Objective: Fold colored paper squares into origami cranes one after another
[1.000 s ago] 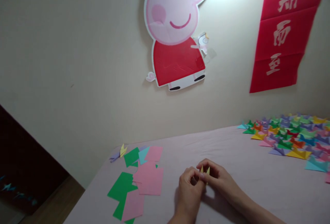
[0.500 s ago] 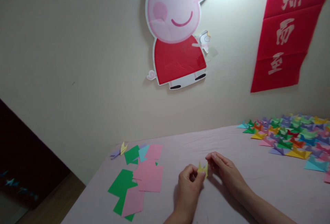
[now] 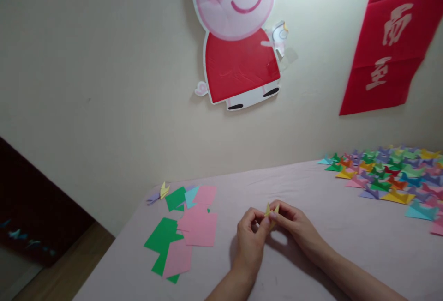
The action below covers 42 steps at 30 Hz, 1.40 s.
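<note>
Clamped firmly on the yellow paper (image 3: 268,211) with both left hand (image 3: 249,236) and right hand (image 3: 296,224). Holding it above the counter (image 3: 294,185), between the two, with points upward. Strewn to the left with overlapping sheets (image 3: 202,230), mainly pink and green, then a yellow piece (image 3: 164,191) beside a purple piece (image 3: 153,198). Crowded at far right with folded shapes (image 3: 398,184). Backed by a wall (image 3: 121,84) with pig (image 3: 242,65) and banner (image 3: 391,51).

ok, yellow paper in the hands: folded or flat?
Folded: the yellow paper, held by the left hand and right hand, shows two upright pointed tips.
</note>
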Each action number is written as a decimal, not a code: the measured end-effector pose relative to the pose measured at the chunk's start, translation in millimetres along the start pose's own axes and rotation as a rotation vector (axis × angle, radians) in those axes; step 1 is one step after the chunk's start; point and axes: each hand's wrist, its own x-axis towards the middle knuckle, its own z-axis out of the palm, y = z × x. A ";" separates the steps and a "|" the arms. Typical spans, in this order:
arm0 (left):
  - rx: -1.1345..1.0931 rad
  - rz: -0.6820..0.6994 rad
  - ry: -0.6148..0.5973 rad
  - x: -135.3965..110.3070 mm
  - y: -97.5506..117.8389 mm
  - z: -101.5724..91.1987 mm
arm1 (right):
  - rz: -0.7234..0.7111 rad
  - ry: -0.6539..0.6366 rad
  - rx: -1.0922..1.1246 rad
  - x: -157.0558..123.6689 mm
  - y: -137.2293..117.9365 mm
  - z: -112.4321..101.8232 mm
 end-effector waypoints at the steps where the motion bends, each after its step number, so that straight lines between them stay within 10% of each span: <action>1: 0.022 0.001 -0.003 -0.6 1.0 0.0 | -0.007 0.006 -0.013 -0.4 -0.4 0.3; 13: 0.073 0.292 0.150 -4.1 15.1 -2.7 | -0.123 0.057 -0.172 1.9 6.2 -6.5; 42: -0.021 0.259 0.132 -2.0 9.1 -4.7 | -0.517 0.024 -0.590 -3.5 5.2 -10.5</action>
